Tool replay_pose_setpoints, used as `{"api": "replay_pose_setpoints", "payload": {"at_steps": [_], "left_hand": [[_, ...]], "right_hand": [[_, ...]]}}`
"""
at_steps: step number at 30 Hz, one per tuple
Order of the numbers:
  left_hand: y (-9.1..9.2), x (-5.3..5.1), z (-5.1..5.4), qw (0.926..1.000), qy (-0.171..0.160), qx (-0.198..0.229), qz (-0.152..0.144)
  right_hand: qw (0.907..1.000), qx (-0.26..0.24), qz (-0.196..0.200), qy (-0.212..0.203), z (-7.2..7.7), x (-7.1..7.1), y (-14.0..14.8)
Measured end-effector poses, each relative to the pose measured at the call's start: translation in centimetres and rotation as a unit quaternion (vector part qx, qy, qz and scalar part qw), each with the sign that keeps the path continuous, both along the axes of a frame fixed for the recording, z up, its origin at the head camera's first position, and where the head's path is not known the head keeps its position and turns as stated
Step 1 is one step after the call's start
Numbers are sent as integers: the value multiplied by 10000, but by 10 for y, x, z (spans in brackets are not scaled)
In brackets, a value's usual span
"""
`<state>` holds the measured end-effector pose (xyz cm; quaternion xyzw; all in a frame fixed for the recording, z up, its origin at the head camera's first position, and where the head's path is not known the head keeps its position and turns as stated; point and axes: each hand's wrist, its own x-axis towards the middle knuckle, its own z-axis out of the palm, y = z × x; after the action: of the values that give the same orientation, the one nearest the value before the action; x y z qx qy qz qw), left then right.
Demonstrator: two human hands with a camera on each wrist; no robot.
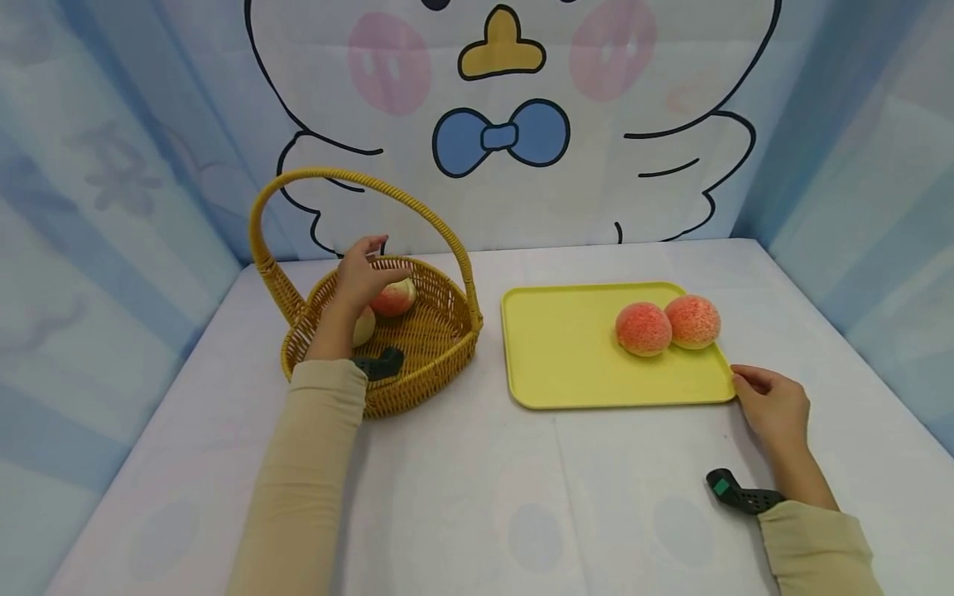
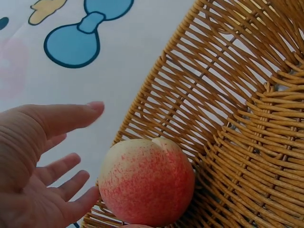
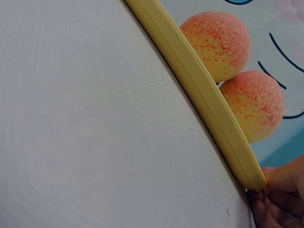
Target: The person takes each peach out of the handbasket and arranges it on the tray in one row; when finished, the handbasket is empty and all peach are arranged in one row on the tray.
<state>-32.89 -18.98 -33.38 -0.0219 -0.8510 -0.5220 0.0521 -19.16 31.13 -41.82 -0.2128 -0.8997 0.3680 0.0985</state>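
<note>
My left hand point(image 1: 359, 280) is over the far left part of a wicker basket point(image 1: 440, 372), thumb and fingers spread, holding nothing. Right beside its fingers lies a red and cream peach point(image 2: 147, 183) in the basket. A paler fruit point(image 1: 363, 327) is partly hidden behind my left wrist. With thumb and fingers, my right hand point(image 1: 775, 407) pinches the near right corner of a yellow tray point(image 1: 566, 348). Two orange-pink peaches point(image 1: 643, 329) point(image 3: 254, 104) sit touching each other toward the tray's right end.
The basket's tall arched handle point(image 1: 358, 175) rises over my left hand. A white cloth covers the table point(image 1: 462, 497). Behind stands a curtain point(image 1: 522, 199) with a cartoon figure, and blue curtains close both sides.
</note>
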Motion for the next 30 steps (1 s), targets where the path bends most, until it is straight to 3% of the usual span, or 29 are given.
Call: {"api": "replay_pose_setpoints", "payload": {"at_steps": [10,19,30], "left_hand": [[-7,-3,-4,9971,-326,-646,-226],[-6,-6,-8,9895,-587,-1272,-348],[-5,-7,-13,9728,-314,-2169,-747]], "right_hand": [[9999,58,67,120,0,2,0],[10000,-17,-5,-15,2,0,-1],[10000,11,17,55,2,1,0]]}}
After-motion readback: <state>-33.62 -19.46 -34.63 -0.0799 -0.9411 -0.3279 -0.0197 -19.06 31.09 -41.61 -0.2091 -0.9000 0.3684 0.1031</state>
